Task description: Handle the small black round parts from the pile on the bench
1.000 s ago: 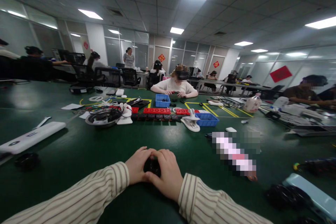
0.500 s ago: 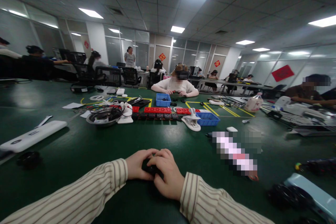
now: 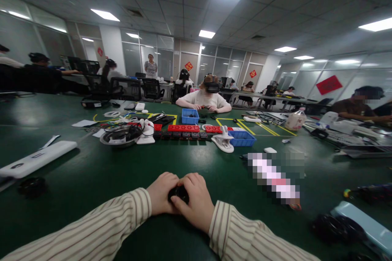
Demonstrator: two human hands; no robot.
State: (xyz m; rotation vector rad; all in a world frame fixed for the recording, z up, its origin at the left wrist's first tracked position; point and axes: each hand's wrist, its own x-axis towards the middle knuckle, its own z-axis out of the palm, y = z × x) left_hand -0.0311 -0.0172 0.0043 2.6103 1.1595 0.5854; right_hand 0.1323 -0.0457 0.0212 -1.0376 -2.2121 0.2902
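Both my hands are wrapped round a small black rounded object with a glossy surface, low over the near part of the green table. My left hand grips its left side, fingers curled behind it. From the right, my right hand closes over it, the thumb lying across its near face. The fingers of the two hands meet at the far side. Most of the object is hidden, so its exact kind cannot be made out.
Beyond my hands stand a metal bowl of cables, red and black power strips, a white clip stand and two blue bins. A long white device lies left; black coiled items lie right. A person sits opposite.
My right fingers have shifted on the black object, and the thumb now lies across its near face. The object has turned slightly and shows a rounder side. The hands stay in the same place.
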